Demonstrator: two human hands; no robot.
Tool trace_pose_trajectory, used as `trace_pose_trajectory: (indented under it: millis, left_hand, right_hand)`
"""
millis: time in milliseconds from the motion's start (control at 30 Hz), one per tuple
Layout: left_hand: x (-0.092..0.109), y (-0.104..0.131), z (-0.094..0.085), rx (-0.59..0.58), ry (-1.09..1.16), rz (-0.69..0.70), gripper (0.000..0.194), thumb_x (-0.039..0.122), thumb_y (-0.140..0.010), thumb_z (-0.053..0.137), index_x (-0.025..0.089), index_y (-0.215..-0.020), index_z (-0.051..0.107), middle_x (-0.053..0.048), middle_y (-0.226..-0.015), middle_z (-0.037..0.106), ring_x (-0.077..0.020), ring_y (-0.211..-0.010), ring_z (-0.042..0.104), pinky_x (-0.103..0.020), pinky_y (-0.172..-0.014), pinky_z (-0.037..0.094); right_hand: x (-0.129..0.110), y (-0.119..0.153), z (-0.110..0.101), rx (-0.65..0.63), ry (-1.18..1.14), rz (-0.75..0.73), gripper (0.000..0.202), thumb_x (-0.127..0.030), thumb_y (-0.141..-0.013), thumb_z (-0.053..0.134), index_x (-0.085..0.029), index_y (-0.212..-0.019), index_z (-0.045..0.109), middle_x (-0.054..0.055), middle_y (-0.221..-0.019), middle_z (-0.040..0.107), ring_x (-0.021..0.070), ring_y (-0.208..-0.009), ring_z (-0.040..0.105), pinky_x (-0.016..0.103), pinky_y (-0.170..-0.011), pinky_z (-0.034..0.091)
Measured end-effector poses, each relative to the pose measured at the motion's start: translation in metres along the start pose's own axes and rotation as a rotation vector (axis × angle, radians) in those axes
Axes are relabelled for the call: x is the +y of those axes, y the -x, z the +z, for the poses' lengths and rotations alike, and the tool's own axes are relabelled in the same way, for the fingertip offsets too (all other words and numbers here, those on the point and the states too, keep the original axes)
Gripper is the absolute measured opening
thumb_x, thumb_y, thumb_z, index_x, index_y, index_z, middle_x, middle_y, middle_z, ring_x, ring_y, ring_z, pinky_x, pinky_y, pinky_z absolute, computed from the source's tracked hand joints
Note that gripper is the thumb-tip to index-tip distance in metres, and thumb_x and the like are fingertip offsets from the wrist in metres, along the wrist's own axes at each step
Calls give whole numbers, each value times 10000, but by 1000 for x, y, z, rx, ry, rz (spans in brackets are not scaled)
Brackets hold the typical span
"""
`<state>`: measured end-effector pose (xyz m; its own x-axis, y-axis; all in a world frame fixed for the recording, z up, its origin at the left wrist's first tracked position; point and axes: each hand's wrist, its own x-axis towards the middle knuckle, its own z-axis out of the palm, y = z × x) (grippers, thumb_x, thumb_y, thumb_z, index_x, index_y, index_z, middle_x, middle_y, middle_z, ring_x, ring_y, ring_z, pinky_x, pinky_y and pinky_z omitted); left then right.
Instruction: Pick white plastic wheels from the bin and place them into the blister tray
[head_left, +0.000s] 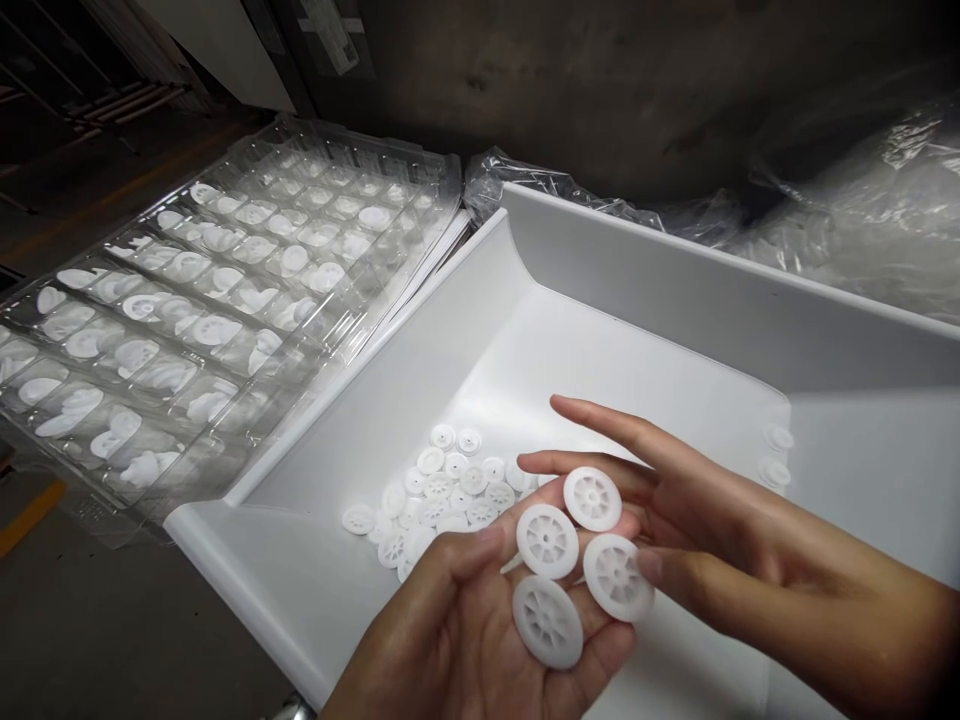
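Note:
Several white spoked plastic wheels lie on the upturned fingers of my left hand, its thumb raised at their left side. From the right comes my right hand, its thumb on the rightmost wheel and its index finger stretched out. Both hands meet above a large white tray. Beneath and left of them, a loose heap of similar white wheels rests on the tray's floor. The lower part of the heap is hidden behind my hands.
At the left stands a clear plastic compartment tray with white discs in its cells. Two more wheels sit at the tray's right. Crumpled clear plastic film lies beyond the tray's back wall.

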<state>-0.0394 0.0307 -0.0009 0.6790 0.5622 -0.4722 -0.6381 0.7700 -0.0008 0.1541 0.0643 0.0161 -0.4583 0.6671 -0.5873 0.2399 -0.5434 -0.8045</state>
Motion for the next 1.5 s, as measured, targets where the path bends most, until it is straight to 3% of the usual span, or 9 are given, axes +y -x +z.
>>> trace_pose_trajectory:
  millis: [133,267,433,567,633,767,933,1133,1500]
  left_hand:
    - [1,1,2,5,4,-16,466,354,-878,519,171,-1306,535,-75,-1453,438,-261,-1398,269,-327,-1124,297]
    - [-2,-1,2,-2,5,8,529,360,-851,543,168,-1341,495,-95,-1470,428,-332,-1434,108,-434,-1176,135]
    - [-6,-3,2,-47,4,61,549,374,-843,528,172,-1350,465,-121,-1404,481,-301,-1386,301,-415,-1156,167]
    - [-7,-3,4,-100,-86,90,466,373,-912,377,187,-1321,500,-110,-1343,511,-268,-1313,375,-380,-1096,229]
    - [-6,-3,5,-110,-105,113,448,359,-931,316,201,-1289,533,-95,-1306,530,-232,-1242,429,-323,-1024,291]
    - [-7,-4,7,-102,-93,119,411,345,-924,354,210,-1245,573,-82,-1213,556,-186,-1103,472,-239,-878,339]
    - [-8,-5,7,-176,3,163,410,297,-935,322,167,-1175,627,-83,-1076,548,-123,-916,488,-167,-775,340]
    - [-8,-5,9,-192,127,178,336,247,-914,396,141,-1128,632,-64,-972,554,-111,-872,504,-188,-786,329]
    - [-10,-5,10,-199,256,125,367,204,-922,349,105,-1203,564,-55,-1022,546,-113,-966,514,-188,-902,297]
  right_hand:
    - [0,0,0,29,25,11,543,-510,-910,538,-540,-1380,267,-51,-1384,468,227,-1246,482,408,-1033,429]
    - [-3,6,1,3,43,21,523,-389,-960,486,-523,-1401,238,-37,-1343,509,226,-1227,505,418,-1019,439]
    - [11,0,7,107,281,-191,711,-389,-828,649,-461,-1419,262,24,-1376,483,302,-1195,532,425,-920,523]
    - [39,-12,9,256,470,-436,926,-424,-659,777,-451,-1423,256,35,-1328,533,335,-1133,572,399,-858,564]
    - [48,-14,9,282,497,-475,958,-445,-621,797,-437,-1422,272,40,-1319,541,348,-1137,566,396,-865,562]
    - [45,-10,11,313,556,-504,832,-447,-699,731,-419,-1413,304,36,-1337,525,349,-1180,534,414,-914,537]
    - [29,-3,18,304,651,-506,719,-378,-787,668,-437,-1401,300,2,-1333,527,290,-1169,557,382,-919,541]
    - [23,-5,16,282,701,-549,641,-369,-853,593,-425,-1411,283,-3,-1320,548,259,-1155,572,334,-886,566]
    - [24,-11,7,259,793,-619,687,-349,-806,633,-411,-1406,305,8,-1311,562,273,-1096,609,321,-821,590]
